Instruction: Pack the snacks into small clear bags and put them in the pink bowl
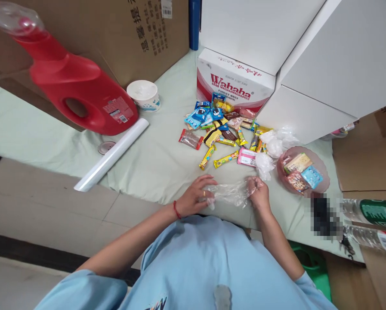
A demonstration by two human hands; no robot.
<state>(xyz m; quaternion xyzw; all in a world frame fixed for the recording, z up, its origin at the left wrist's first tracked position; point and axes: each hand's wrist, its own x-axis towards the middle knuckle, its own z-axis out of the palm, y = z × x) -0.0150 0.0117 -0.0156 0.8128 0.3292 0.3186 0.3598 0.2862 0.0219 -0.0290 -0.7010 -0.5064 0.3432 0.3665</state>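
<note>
A clear plastic bag (pixel 230 193) is stretched between my two hands close to the cloth's front edge. My left hand (pixel 197 196) grips its left end, fingers curled and thumb partly hidden by the film. Its right end is bunched in the closed fingers of my right hand (pixel 258 191). Beyond the bag lies a heap of wrapped snacks (pixel 223 122), mostly blue and yellow packets. Two yellow snack sticks (pixel 226 159) rest nearest to me, beside a pink packet (pixel 247 157). Crumpled clear bags (pixel 265 165) lie just past my right hand.
A pink bowl (pixel 325 170) with several snacks stands at the right, near plastic bottles (pixel 378 213). Behind the heap is a Wahaha carton (pixel 260 82). On the left stand a red jug (pixel 83 86), a paper tub (pixel 144 97) and a white roll (pixel 112 155).
</note>
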